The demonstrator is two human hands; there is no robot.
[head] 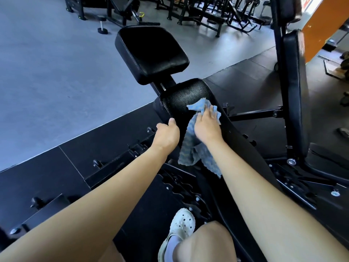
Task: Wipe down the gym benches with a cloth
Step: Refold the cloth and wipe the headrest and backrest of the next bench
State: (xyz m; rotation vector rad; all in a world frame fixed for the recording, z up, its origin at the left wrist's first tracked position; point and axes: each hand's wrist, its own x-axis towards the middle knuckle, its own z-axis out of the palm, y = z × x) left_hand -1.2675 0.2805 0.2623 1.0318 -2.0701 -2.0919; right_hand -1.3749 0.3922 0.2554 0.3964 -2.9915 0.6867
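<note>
A black padded gym bench back pad [186, 95] runs from the centre toward me, with a separate black seat pad [151, 52] beyond it. My right hand [206, 125] presses a blue-grey cloth [194, 144] flat on the pad's upper right part; the cloth's loose end hangs down toward me. My left hand [166, 136] grips the pad's left edge, thumb on top.
A second bench with an upright back pad [294, 91] stands on the right. Black rubber mats [66, 167] lie under the frames, with grey floor [56, 72] to the left. A dumbbell [102, 28] and more machines [207, 12] are at the back. My white clog [182, 226] is below.
</note>
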